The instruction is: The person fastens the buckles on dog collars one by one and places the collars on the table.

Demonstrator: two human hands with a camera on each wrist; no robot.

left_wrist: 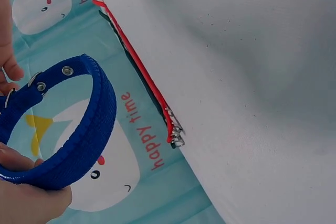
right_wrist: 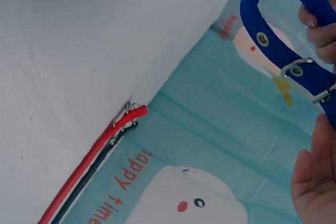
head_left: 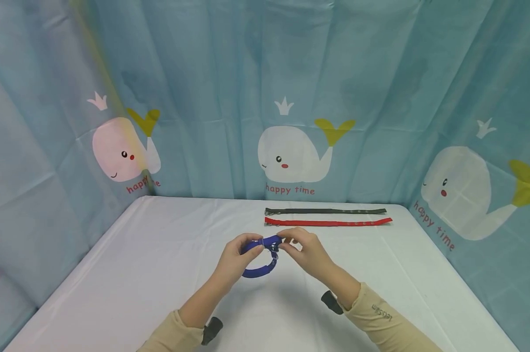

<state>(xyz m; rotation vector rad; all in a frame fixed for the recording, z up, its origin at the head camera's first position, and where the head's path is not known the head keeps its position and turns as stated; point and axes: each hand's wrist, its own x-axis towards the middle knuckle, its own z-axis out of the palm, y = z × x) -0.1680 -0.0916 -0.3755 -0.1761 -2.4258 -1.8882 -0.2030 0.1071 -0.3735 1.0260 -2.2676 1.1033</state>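
So a royal-blue woven fabric collar with silver metal fittings (head_left: 258, 272) is being held up above the white cloth-covered table (head_left: 137, 274), pretty much mid-scene and well nearer than the two straps lying at the far side. It's been bent round into a loop, and metal-rimmed holes and a buckle can be seen on it from both wrists; whether the buckle's prong is through a hole can't be made out. The loop's left part is gripped by the left hand (head_left: 238, 259), thumb on the near side, fingers curled over. The upper right end is pinched between thumb and fingers by the right hand (head_left: 310, 252), right by the metal bits. Tan sleeves (head_left: 388, 318) are worn on both arms, and a dark object (head_left: 332, 302) is seen at each wrist. Over at the far right of centre, a long flat red strap (head_left: 326, 223) is laid out left to right, with a dark, blackish-green strap (head_left: 326, 211) set just beyond it, roughly parallel. Metal fittings are clustered at their left ends. The far edge is backed by a light-blue whale-print curtain (head_left: 229, 98).
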